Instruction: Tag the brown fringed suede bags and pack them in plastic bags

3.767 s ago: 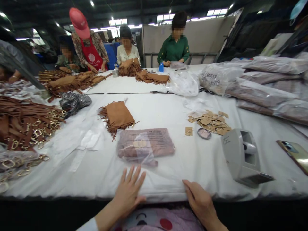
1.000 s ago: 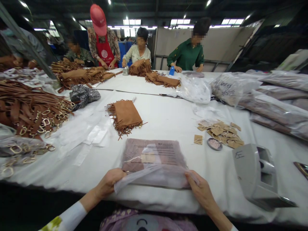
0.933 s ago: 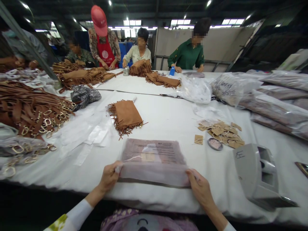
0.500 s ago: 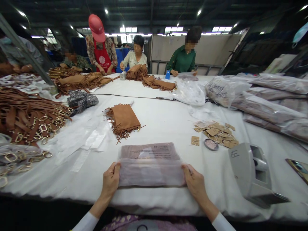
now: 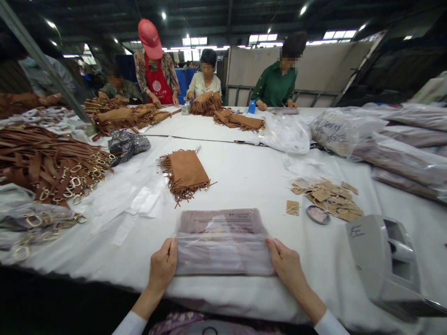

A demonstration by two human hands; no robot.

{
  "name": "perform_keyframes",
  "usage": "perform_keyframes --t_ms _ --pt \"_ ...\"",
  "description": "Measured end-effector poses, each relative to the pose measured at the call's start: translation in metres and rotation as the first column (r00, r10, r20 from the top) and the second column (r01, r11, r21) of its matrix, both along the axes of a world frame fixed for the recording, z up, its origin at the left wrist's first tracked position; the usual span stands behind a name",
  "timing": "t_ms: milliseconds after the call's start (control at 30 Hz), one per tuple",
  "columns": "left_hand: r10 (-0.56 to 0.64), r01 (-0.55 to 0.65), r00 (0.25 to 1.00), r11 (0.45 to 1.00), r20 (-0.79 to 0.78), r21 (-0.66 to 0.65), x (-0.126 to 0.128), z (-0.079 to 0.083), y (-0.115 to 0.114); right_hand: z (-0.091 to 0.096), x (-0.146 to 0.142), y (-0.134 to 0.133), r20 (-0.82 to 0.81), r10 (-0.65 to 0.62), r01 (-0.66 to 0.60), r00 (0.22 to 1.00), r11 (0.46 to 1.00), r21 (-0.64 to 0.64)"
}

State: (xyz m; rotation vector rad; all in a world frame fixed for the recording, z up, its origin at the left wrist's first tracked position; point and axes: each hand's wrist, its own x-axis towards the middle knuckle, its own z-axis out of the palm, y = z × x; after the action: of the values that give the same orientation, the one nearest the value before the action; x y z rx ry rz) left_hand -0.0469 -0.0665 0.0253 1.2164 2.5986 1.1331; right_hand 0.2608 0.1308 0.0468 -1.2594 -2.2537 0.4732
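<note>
A flat, clear plastic bag [image 5: 223, 251] with printed text on its upper part lies at the near edge of the table, something mauve-grey inside it. Its lower part looks folded over in a band. My left hand [image 5: 163, 263] pinches the bag's left side, thumb on top. On the opposite side, my right hand [image 5: 286, 260] grips the bag the same way. Beyond the bag rests a brown fringed pouch [image 5: 188, 172], touched by neither hand.
Brown straps with gold clasps [image 5: 45, 163] heap up at left. Cardboard tags [image 5: 324, 195], a small round dish [image 5: 317, 215] and a grey tape dispenser [image 5: 380, 260] sit at right. Stacked plastic-wrapped packages [image 5: 401, 153] stand behind. Several co-workers occupy the far side.
The view has shifted, so the table's contents appear slightly further right. Both hands keep their hold on the bag's sides, and the bag stays nearly in place before me.
</note>
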Motion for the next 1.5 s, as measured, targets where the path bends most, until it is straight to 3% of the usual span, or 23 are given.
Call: perform_keyframes --t_ms 100,200,300,400,500,533,600,633,700,767,867,967,1033,1133,1200,1233,1267,1333,1367,1400,1500 --pt "-0.039 0.012 0.991 0.979 -0.129 -0.202 -0.004 -0.002 0.001 -0.002 0.001 0.0 0.127 0.019 -0.033 0.992 0.993 0.116" --pt "-0.131 0.027 0.962 0.917 -0.239 -0.397 -0.005 0.0 0.002 0.002 0.002 -0.003 0.315 -0.058 -0.012 0.947 0.976 0.216" --pt "-0.201 0.035 0.934 0.873 -0.295 -0.486 -0.006 0.005 0.003 0.006 0.002 -0.003 0.376 -0.147 0.061 0.915 0.971 0.229" --pt "-0.168 0.008 0.934 0.892 -0.316 -0.451 -0.008 0.014 0.002 0.006 0.001 -0.001 0.294 -0.175 0.122 0.94 0.974 0.189" --pt "-0.105 0.009 0.885 0.978 -0.453 -0.209 0.003 0.031 0.005 0.002 0.001 0.001 0.172 -0.162 0.134 0.972 0.977 0.165" --pt "-0.089 0.05 0.86 0.995 -0.503 -0.09 0.012 0.038 0.008 0.0 0.001 0.001 0.141 -0.154 0.131 0.978 0.979 0.157" --pt "-0.163 0.246 0.799 0.967 -0.579 0.066 0.041 0.051 0.017 -0.002 0.001 0.001 0.09 -0.147 0.136 0.985 0.983 0.122" --pt "-0.271 0.384 0.749 0.921 -0.605 0.062 0.058 0.055 0.024 -0.002 0.001 0.001 0.072 -0.151 0.145 0.986 0.985 0.093" --pt "-0.508 0.587 0.596 0.804 -0.622 -0.094 0.09 0.058 0.038 0.0 0.002 0.001 0.054 -0.166 0.166 0.985 0.986 0.011" --pt "-0.616 0.626 0.51 0.745 -0.6 -0.233 0.111 0.052 0.051 0.004 0.003 0.002 0.065 -0.201 0.207 0.977 0.975 -0.087" --pt "-0.648 0.586 0.503 0.742 -0.572 -0.325 0.118 0.035 0.064 0.009 0.001 0.008 0.107 -0.281 0.297 0.954 0.935 -0.192" --pt "-0.66 0.566 0.504 0.739 -0.556 -0.365 0.112 0.024 0.066 0.008 -0.004 0.013 0.127 -0.348 0.367 0.929 0.911 -0.189" --pt "-0.662 0.566 0.504 0.738 -0.555 -0.367 0.111 0.022 0.065 0.008 -0.001 0.014 0.089 -0.335 0.346 0.938 0.918 -0.193" --pt "-0.661 0.572 0.501 0.737 -0.558 -0.359 0.114 0.021 0.062 0.018 0.026 0.013 -0.05 -0.286 0.272 0.957 0.943 -0.189" --pt "-0.665 0.581 0.492 0.732 -0.562 -0.356 0.115 0.018 0.062 0.033 0.063 0.01 -0.137 -0.333 0.331 0.933 0.943 -0.038" --pt "-0.667 0.587 0.487 0.728 -0.564 -0.354 0.116 0.015 0.061 0.043 0.085 0.008 -0.168 -0.39 0.406 0.905 0.911 0.074" --pt "-0.668 0.593 0.485 0.725 -0.564 -0.35 0.115 0.012 0.061 0.053 0.11 0.006 -0.199 -0.468 0.501 0.861 0.846 0.181" --pt "-0.668 0.602 0.487 0.724 -0.563 -0.338 0.114 0.005 0.062 0.071 0.157 0.003 -0.244 -0.643 0.687 0.726 0.665 0.292" --pt "-0.667 0.606 0.49 0.723 -0.561 -0.332 0.114 0.003 0.061 0.077 0.178 0.002 -0.239 -0.718 0.754 0.654 0.594 0.279" --pt "-0.666 0.609 0.491 0.723 -0.561 -0.325 0.113 0.001 0.061 0.081 0.197 0.002 -0.211 -0.772 0.799 0.599 0.559 0.222" --pt "-0.656 0.612 0.492 0.728 -0.573 -0.308 0.113 -0.002 0.06 0.081 0.229 0.006 -0.114 -0.809 0.802 0.576 0.587 -0.116"
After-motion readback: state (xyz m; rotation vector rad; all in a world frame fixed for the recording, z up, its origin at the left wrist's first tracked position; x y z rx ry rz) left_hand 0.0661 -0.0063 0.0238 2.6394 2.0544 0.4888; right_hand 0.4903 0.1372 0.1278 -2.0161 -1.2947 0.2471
